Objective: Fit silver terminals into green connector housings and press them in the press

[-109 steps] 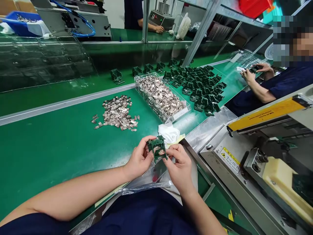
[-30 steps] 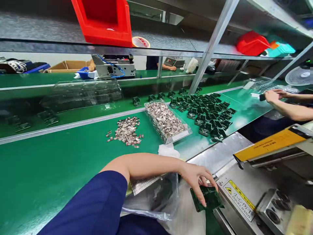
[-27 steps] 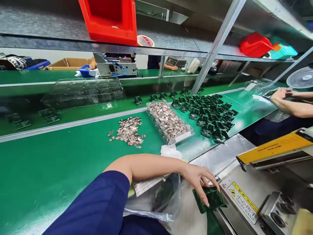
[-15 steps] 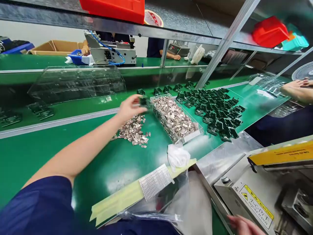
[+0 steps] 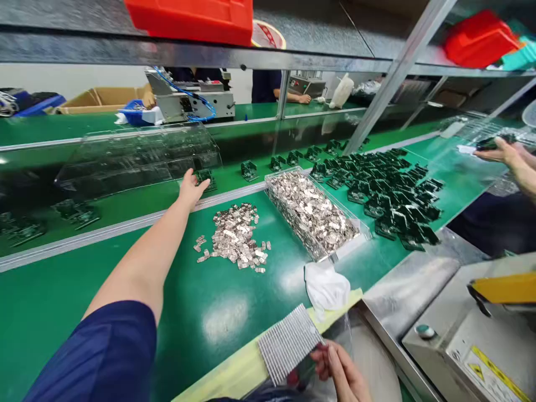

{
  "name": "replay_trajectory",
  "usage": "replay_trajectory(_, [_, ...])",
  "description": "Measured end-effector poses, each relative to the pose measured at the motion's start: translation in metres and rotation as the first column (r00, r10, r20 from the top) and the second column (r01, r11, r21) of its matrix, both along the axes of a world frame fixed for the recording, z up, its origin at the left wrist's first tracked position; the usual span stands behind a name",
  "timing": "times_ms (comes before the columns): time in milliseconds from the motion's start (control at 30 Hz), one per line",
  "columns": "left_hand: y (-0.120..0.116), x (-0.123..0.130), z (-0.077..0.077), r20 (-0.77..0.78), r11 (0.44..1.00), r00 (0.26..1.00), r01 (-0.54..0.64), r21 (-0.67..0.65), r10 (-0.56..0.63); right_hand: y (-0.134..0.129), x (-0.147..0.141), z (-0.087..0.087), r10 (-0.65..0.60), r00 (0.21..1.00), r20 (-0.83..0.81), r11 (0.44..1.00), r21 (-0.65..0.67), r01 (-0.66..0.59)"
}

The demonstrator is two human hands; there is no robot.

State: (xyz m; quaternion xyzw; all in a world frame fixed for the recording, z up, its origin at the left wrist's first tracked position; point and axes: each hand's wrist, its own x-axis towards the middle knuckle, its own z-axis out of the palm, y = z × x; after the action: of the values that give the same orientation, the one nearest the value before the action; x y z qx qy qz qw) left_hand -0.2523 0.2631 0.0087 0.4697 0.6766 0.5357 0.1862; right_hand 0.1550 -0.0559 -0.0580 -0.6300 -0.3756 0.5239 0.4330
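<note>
My left hand (image 5: pixel 191 194), fingers parted, sits at a green part (image 5: pixel 208 177) beyond the rail (image 5: pixel 104 233), contact unclear; right hand (image 5: pixel 340 369), grip unreadable, at the ribbed silver sheet (image 5: pixel 288 343), likely laid close for easy reach.

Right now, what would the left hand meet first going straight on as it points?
Left hand: most likely the dark green part right by its fingertips; contact isn't clear. Beyond that, perhaps the clear plastic tray, but depth there is hard to judge.
</note>
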Motion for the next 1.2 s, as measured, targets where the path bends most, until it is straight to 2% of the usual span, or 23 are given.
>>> replay_trajectory(67, [-0.026, 0.018, -0.005, -0.057, 0.997, 0.998, -0.004, 0.072, 0.008, 0.002, -0.002, 0.009, 0.075, 0.997, -0.004, 0.997, -0.002, -0.075])
replay_trajectory(100, [-0.046, 0.033, -0.007, -0.086, 0.994, 0.996, 0.020, 0.105, -0.011, 0.002, -0.003, 0.012, 0.091, 0.996, -0.019, 0.996, 0.003, -0.091])
replay_trajectory(167, [-0.098, 0.071, -0.009, -0.178, 0.973, 0.972, 0.181, 0.139, -0.156, 0.004, -0.006, 0.011, 0.100, 0.993, -0.068, 0.995, 0.018, -0.099])
replay_trajectory(200, [-0.128, 0.092, -0.010, -0.231, 0.940, 0.928, 0.324, 0.110, -0.293, 0.004, -0.007, 0.009, 0.090, 0.992, -0.093, 0.996, 0.028, -0.088])
replay_trajectory(233, [-0.158, 0.113, -0.009, -0.370, 0.833, 0.787, 0.550, 0.059, -0.494, 0.004, -0.008, 0.006, 0.079, 0.990, -0.115, 0.996, 0.039, -0.075])
replay_trajectory(267, [-0.186, 0.134, -0.009, -0.477, 0.654, 0.574, 0.757, -0.003, -0.666, 0.004, -0.009, 0.003, 0.067, 0.989, -0.132, 0.997, 0.049, -0.061])
replay_trajectory(300, [-0.210, 0.152, -0.010, -0.538, 0.480, 0.376, 0.875, -0.062, -0.755, 0.004, -0.010, 0.001, 0.058, 0.988, -0.141, 0.997, 0.059, -0.050])
replay_trajectory(333, [-0.229, 0.169, -0.011, -0.577, 0.360, 0.226, 0.924, -0.127, -0.785, 0.004, -0.011, 0.000, 0.055, 0.988, -0.142, 0.996, 0.071, -0.046])
replay_trajectory(367, [-0.242, 0.183, -0.013, -0.595, 0.272, 0.112, 0.944, -0.185, -0.796, 0.005, -0.012, -0.001, 0.055, 0.989, -0.137, 0.996, 0.084, -0.043])
replay_trajectory(400, [-0.249, 0.194, -0.017, -0.599, 0.232, 0.045, 0.942, -0.240, -0.800, 0.005, -0.013, -0.001, 0.056, 0.990, -0.127, 0.994, 0.096, -0.044])
replay_trajectory(500, [-0.252, 0.208, -0.026, -0.581, 0.240, -0.020, 0.899, -0.367, -0.814, 0.008, -0.016, -0.003, 0.060, 0.993, -0.098, 0.987, 0.154, -0.044])
replay_trajectory(633, [-0.251, 0.208, -0.029, -0.599, 0.301, -0.008, 0.859, -0.414, -0.801, 0.011, -0.020, -0.016, 0.038, 0.992, -0.121, 0.972, 0.234, -0.008])
replay_trajectory(733, [-0.255, 0.209, -0.029, -0.619, 0.336, 0.017, 0.852, -0.402, -0.785, 0.007, -0.020, -0.025, 0.035, 0.990, -0.137, 0.969, 0.246, 0.000])
replay_trajectory(867, [-0.258, 0.211, -0.031, -0.629, 0.367, 0.062, 0.854, -0.369, -0.775, -0.004, -0.019, -0.024, 0.077, 0.989, -0.126, 0.977, 0.209, -0.050])
replay_trajectory(1033, [-0.252, 0.208, -0.033, -0.601, 0.342, 0.082, 0.878, -0.334, -0.795, -0.005, -0.027, -0.014, 0.187, 0.970, -0.154, 0.974, 0.153, -0.164])
replay_trajectory(1200, [-0.237, 0.212, -0.035, -0.526, 0.344, 0.177, 0.908, -0.238, -0.832, -0.001, -0.031, -0.012, 0.216, 0.957, -0.194, 0.973, 0.128, -0.193])
